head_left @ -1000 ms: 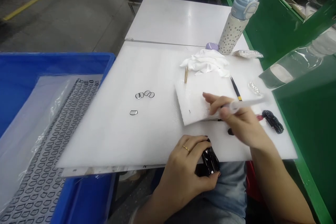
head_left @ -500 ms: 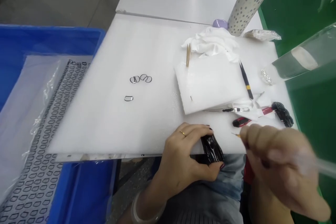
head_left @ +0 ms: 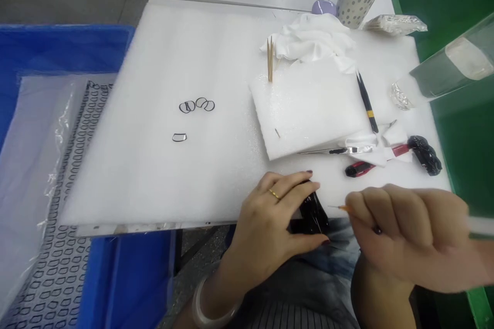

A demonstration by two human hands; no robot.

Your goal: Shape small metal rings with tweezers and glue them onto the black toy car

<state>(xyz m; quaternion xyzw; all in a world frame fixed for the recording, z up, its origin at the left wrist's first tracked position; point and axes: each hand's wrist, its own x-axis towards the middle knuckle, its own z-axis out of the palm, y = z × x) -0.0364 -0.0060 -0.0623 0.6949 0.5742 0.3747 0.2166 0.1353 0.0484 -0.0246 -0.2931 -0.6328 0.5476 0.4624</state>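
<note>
Head camera is looking down at a person working over a white foam sheet (head_left: 127, 180) laid across a table edge. The left hand (head_left: 266, 221) is curving its fingers over a glossy black wrapped bundle (head_left: 313, 213), which sits at the sheet's near edge, partly over the person's lap; its fingertips are resting on top and the thumb is reaching around below. The bundle looks light, slick and somewhat soft, so a full wrap around its body seems a safer hold than a pinch at its shiny surface. The right hand (head_left: 409, 236), blurred by motion, is closing narrowly around a slender pale tube (head_left: 480, 225) whose fine orange-tipped stick (head_left: 339, 207) is pointing toward the bundle. That tip looks thin and easily bent, so the shank is the better place to grip. Just beyond lie a small foam pad (head_left: 312, 108), black tweezers (head_left: 367, 105), a steel blade (head_left: 339, 150) and a red-and-black handle (head_left: 358, 168). Small black loops (head_left: 195, 105) are resting on the sheet, and they look thin and flimsy enough to need lifting by an edge. A blue crate (head_left: 65, 46) is standing to the left.
</note>
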